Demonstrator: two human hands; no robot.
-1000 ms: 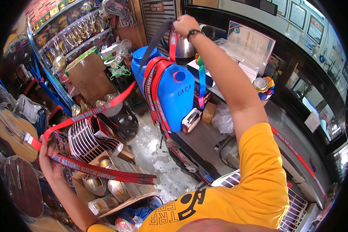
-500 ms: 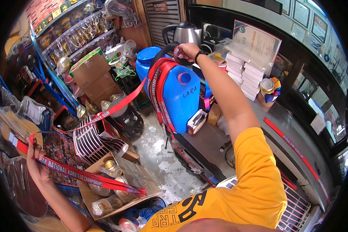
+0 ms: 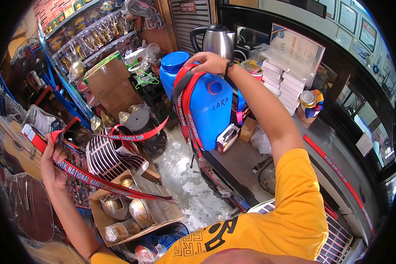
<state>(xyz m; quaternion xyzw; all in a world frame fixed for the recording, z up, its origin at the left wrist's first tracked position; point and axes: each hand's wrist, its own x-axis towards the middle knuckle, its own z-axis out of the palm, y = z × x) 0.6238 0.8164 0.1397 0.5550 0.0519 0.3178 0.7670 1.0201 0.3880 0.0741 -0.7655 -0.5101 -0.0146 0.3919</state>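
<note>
Red lanyard ribbons [image 3: 187, 105] draping over blue jug [image 3: 211, 110], loose end trailing out left.
Right hand [image 3: 213, 61] gripping the bunch on top; left hand [image 3: 53, 163] pinching the far end. Soft, light, floppy, so probably pinching flat works best.

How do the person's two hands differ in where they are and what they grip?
The left hand is stretched out low to the side, gripping a red printed ribbon; the right hand is raised ahead, resting on the blue jerrycan where red straps loop. Only the right wrist wears a dark band. Both hold red strapping.
</note>
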